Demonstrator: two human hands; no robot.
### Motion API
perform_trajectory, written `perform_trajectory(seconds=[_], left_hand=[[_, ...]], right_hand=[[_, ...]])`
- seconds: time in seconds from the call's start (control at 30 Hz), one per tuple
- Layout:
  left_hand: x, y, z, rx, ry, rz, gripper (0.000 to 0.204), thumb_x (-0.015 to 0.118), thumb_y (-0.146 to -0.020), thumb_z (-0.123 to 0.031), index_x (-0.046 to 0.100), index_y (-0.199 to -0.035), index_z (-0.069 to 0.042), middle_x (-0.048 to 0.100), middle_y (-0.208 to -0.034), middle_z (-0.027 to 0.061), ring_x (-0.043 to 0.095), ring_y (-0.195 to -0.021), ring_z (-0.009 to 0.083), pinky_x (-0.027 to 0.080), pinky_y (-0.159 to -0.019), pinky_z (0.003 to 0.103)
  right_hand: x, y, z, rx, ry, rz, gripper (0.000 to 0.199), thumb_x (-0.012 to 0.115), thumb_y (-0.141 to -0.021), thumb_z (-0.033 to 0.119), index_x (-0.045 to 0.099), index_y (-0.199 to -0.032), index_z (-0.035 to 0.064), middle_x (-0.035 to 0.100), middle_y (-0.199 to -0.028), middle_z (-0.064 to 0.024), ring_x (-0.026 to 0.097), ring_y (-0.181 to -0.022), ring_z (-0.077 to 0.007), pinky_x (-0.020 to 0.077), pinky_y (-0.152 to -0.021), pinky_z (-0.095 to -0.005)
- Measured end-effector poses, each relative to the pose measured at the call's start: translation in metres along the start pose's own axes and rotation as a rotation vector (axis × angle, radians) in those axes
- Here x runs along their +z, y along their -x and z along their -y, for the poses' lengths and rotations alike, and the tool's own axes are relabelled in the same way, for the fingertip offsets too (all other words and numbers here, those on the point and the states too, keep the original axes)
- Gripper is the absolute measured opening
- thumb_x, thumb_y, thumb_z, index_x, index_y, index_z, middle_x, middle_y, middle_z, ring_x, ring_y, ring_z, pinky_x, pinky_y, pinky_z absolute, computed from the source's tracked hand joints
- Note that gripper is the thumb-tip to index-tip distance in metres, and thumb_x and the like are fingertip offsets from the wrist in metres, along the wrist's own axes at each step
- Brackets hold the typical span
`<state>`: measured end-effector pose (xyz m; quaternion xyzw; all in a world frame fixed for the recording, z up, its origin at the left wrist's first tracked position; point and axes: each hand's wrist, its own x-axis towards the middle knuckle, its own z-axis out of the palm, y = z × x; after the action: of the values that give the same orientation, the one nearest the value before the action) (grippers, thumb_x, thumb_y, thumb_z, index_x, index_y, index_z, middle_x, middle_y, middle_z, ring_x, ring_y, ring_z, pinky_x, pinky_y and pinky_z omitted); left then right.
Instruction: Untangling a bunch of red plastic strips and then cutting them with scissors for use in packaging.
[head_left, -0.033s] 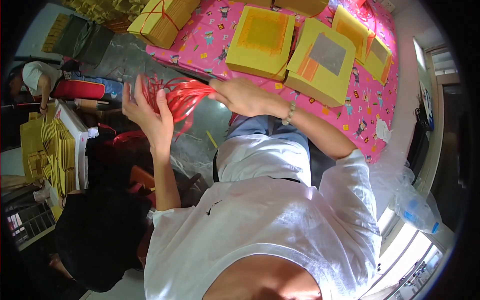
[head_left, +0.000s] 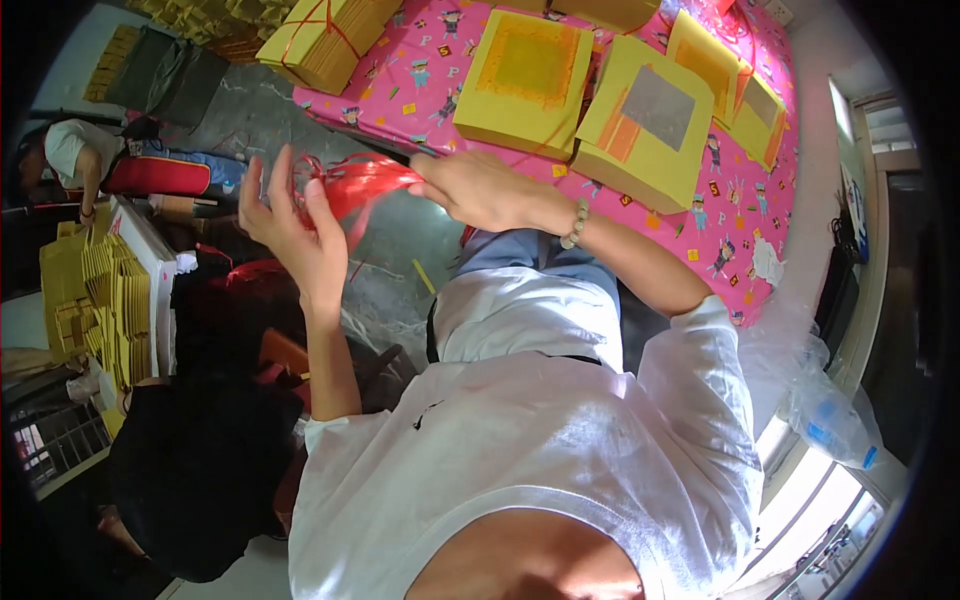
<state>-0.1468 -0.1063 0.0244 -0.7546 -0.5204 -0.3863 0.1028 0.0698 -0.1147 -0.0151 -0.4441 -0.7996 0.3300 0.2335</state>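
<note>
1. The person's left hand (head_left: pixel 295 235) is raised with its fingers spread, and loops of red plastic ribbon (head_left: pixel 362 186) wrap around them.
2. The right hand (head_left: pixel 480 190) is closed on the other end of the same ribbon, pinching it just beside the left hand; the two hands are near each other but not touching.
3. The ribbon hangs between the hands above the grey floor, in front of the person's lap, with a loose strand trailing down.
4. A beaded bracelet (head_left: pixel 573 225) sits on the right wrist.
5. Beyond the hands lies a pink patterned cloth (head_left: pixel 420 90), and on it several stacks of yellow paper (head_left: pixel 525 70); one has an orange square on top, another (head_left: pixel 645 120) a silver one.
6. A tied yellow bundle (head_left: pixel 325 40) rests at the cloth's far left edge.
7. To the left, another person in a white top (head_left: pixel 70 150) bends over a table with more yellow sheets (head_left: pixel 95 290).
8. A clear plastic bag (head_left: pixel 825 405) lies at the right.
</note>
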Motion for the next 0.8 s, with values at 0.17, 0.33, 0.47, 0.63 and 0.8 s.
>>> perform_trajectory(seconds=[0.17,0.33,0.47,0.63,0.8], left_hand=[[-0.026,0.001,-0.013,0.112,0.470,0.058,0.017,0.061,-0.084,-0.012,0.064,-0.098,-0.005,0.060,-0.093,0.0105,0.057,-0.086,0.0230,0.046,-0.075,0.031],[0.024,0.042,-0.018,-0.215,0.505,0.852,0.038,0.076,-0.073,-0.031,0.058,-0.085,0.001,0.061,-0.072,0.0128,0.061,-0.063,0.0211,0.049,-0.058,0.030],[0.113,0.117,0.028,-0.118,0.384,0.640,0.067,0.081,-0.065,-0.039,0.053,-0.108,0.004,0.060,-0.102,0.0197,0.063,-0.087,0.0289,0.050,-0.074,0.038],[0.170,0.129,0.019,-0.577,1.273,0.415,0.072,0.073,-0.076,-0.022,0.035,-0.132,0.002,0.045,-0.129,0.0165,0.041,-0.124,0.0266,0.037,-0.100,0.040],[0.144,0.093,-0.005,-0.483,1.224,0.333,0.044,0.066,-0.082,-0.010,0.047,-0.120,-0.001,0.053,-0.116,0.0090,0.050,-0.110,0.0164,0.042,-0.090,0.031]], right_hand=[[-0.001,-0.023,0.013,0.040,-0.008,-0.048,0.031,0.042,-0.097,0.031,0.042,-0.090,0.0005,0.051,-0.065,-0.0241,0.053,-0.065,-0.0429,0.0386,-0.060,-0.0495],[0.046,-0.030,-0.034,0.036,-0.021,-0.081,0.030,0.043,-0.097,0.031,0.043,-0.093,0.0015,0.054,-0.069,-0.0242,0.055,-0.069,-0.0442,0.0395,-0.062,-0.0505],[0.079,-0.032,-0.042,0.097,-0.145,0.049,0.027,0.043,-0.097,0.030,0.044,-0.096,0.0032,0.056,-0.078,-0.0247,0.056,-0.079,-0.0449,0.0416,-0.067,-0.0505],[0.077,-0.041,-0.016,0.003,-0.306,-0.098,0.031,0.043,-0.097,0.032,0.046,-0.101,0.0011,0.057,-0.082,-0.0220,0.057,-0.082,-0.0410,0.0420,-0.071,-0.0472],[0.017,-0.039,0.035,-0.035,-0.438,-0.248,0.032,0.046,-0.097,0.035,0.049,-0.099,0.0025,0.054,-0.074,-0.0121,0.052,-0.067,-0.0185,0.0433,-0.064,-0.0331]])
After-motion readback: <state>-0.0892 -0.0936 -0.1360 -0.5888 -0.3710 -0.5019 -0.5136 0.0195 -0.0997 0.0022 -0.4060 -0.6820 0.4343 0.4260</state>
